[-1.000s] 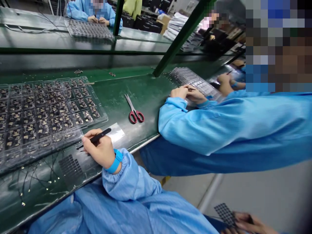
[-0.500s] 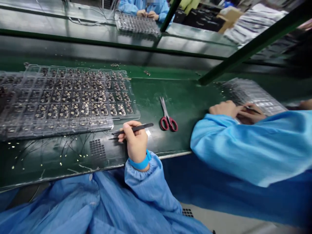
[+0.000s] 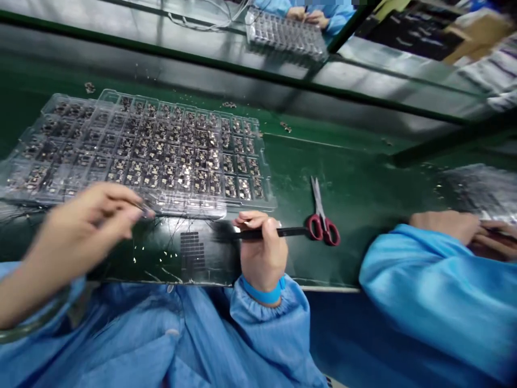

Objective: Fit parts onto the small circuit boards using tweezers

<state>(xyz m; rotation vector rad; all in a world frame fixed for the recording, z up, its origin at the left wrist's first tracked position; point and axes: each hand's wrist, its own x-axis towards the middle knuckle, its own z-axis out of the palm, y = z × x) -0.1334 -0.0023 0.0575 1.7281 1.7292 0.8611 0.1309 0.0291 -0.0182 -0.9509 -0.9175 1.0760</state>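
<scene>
My left hand (image 3: 86, 229), blurred by motion, is closed in a pinch in front of the clear plastic trays. Between thumb and forefinger sits a small circuit board (image 3: 144, 208), partly hidden and smeared. A pair of black tweezers (image 3: 288, 231) lies across my right hand (image 3: 264, 253), gripped by thumb and fingers, with the tips pointing left. Small circuit boards fill many pockets of the clear tray (image 3: 266, 202). Below it on the green bench, a sheet of black adhesive pads (image 3: 193, 250) lies between my hands.
Red-handled scissors (image 3: 319, 213) lie right of my right hand. Thin black wires (image 3: 173, 229) and small pale bits are scattered along the front. At right, a co-worker's blue sleeve (image 3: 440, 280) rests on the bench (image 3: 355, 199). Another person's hands (image 3: 309, 16) work across the bench.
My left hand has come into view from the left, pinching a small board. My right hand has turned palm-up with the tweezers. The view has swung left, shifting the scene rightward.
</scene>
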